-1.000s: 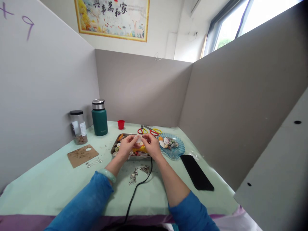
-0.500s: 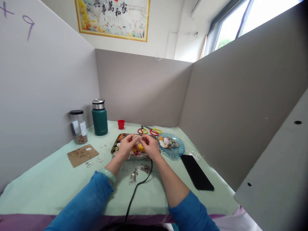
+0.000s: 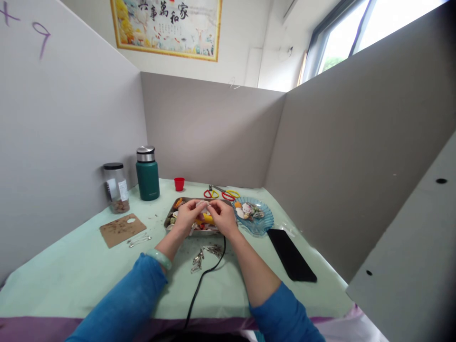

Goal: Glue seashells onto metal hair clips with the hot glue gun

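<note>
Above a metal tray (image 3: 169, 227) my left hand (image 3: 185, 217) and my right hand (image 3: 223, 216) meet, fingers closed in a pinch. Between their fingertips is a small whitish piece (image 3: 202, 205), mostly covered, so its kind does not show. Yellow, orange and white pieces lie in the tray under my hands. Nearer to me, a small pile of safety pins (image 3: 198, 260) rests on the cloth. A blue scalloped plate (image 3: 261, 228) to the right of my right hand holds several small coloured pieces.
Scissors (image 3: 228, 194) and a red cup (image 3: 179, 184) stand behind the tray. At left are a green flask (image 3: 147, 175), a lidded jar (image 3: 117, 190), brown cardboard (image 3: 123, 230) and larger pins (image 3: 139, 240). A black phone (image 3: 292, 255) lies right; a black cord (image 3: 199, 285) runs toward me. Grey partitions enclose the table.
My fingertips and the whitish piece have shifted very slightly. Everything else looks the same.
</note>
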Demonstrator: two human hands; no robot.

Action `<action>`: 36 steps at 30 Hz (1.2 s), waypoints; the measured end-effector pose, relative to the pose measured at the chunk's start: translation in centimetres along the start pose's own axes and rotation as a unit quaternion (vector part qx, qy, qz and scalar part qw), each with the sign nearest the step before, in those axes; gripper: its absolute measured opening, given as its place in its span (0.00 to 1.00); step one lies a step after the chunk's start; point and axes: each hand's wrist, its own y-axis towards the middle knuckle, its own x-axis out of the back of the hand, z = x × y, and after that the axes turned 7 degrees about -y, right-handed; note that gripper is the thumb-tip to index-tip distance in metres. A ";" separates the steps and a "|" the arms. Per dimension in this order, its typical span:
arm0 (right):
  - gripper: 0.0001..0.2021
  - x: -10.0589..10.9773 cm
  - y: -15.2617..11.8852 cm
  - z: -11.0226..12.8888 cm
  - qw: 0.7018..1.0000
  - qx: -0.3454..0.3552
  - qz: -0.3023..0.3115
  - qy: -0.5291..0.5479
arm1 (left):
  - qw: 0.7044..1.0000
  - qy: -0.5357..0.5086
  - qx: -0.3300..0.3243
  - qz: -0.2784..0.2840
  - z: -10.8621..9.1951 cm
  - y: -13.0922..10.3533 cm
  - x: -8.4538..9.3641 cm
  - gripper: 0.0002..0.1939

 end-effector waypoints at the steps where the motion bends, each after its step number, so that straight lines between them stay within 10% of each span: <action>1: 0.09 0.0 0.0 0.0 1.000 0.000 -0.001 -0.001 | 1.000 0.001 0.000 -0.001 0.0 0.0 0.0 0.20; 36: 0.12 0.1 -0.3 -0.3 0.994 0.042 -0.014 -0.104 | 0.999 -0.028 0.021 -0.005 0.2 0.3 0.1 0.20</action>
